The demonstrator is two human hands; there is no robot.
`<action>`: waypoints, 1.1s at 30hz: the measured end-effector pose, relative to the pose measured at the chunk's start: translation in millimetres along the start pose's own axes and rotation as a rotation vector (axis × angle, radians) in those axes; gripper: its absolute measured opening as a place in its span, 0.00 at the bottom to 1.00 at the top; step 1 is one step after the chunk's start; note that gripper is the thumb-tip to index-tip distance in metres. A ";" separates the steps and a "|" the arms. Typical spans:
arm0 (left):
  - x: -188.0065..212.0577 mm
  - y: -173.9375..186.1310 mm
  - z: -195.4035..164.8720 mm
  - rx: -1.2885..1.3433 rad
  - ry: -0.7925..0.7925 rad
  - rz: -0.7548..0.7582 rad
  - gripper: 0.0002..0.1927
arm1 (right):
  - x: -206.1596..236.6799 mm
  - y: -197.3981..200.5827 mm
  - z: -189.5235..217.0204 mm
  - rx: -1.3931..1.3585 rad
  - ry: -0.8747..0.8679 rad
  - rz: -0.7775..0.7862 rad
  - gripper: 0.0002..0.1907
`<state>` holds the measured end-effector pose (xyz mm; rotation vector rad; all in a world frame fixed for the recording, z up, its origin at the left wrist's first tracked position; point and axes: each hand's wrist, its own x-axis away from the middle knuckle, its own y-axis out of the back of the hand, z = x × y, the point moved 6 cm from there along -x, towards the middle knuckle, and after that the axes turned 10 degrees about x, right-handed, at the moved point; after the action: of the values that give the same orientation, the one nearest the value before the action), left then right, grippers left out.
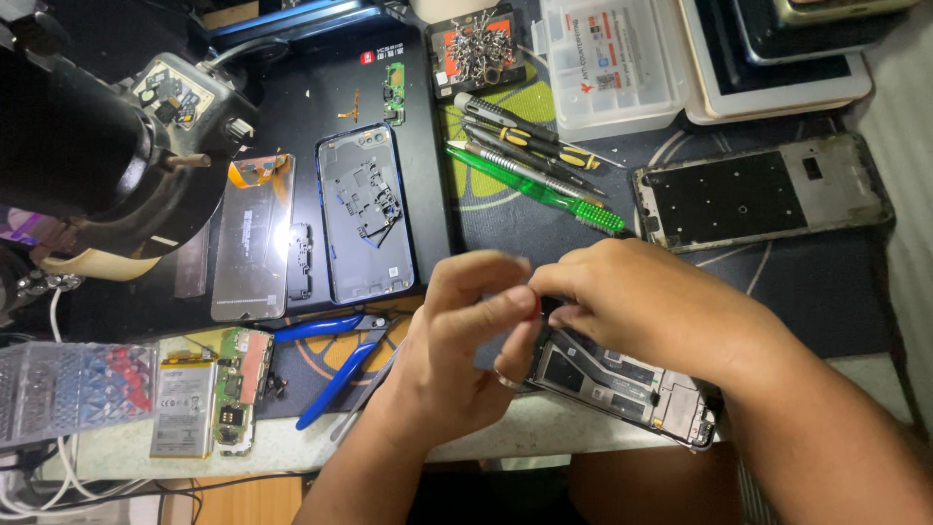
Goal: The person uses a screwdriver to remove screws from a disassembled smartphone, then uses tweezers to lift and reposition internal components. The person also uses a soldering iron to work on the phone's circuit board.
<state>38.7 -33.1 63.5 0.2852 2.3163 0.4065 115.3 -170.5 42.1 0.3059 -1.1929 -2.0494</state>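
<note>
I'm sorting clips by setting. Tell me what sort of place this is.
Likely a phone repair bench: an opened phone frame under both hands, a back cover and screen laid out, screwdrivers and blue pliers beside them.

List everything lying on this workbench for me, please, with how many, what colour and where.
Phone frame: one, dark with metal parts, at the near edge under both hands.
Phone back cover: one, blue-edged, grey inside, left of centre.
Phone screen panel: one, glossy grey, left of the cover.
Second phone frame: one, worn grey and black, right side.
Screwdrivers: several, black and yellow, top centre.
Green pry tool: one, below the screwdrivers.
Blue-handled cutters: one, near left.
Battery: one, silver, near-left corner.
Circuit board: one, green, beside the battery.
Clear parts box: one, top.
Left hand: fingertips pinched.
Right hand: meeting it over the frame.
</note>
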 end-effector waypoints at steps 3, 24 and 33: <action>-1.4 -2.5 4.8 0.101 0.061 0.003 0.27 | -0.3 0.4 0.4 0.002 -0.038 0.021 0.15; -0.7 -1.8 1.9 -0.035 0.023 -0.016 0.29 | 1.4 0.9 1.8 -0.006 -0.017 0.030 0.13; 2.8 -3.2 3.0 -0.013 0.016 0.032 0.29 | 1.4 1.1 1.9 -0.013 -0.026 0.043 0.13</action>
<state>38.7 -34.5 58.5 0.3146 2.3269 0.4408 113.8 -170.6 44.3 0.2453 -1.1916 -2.0287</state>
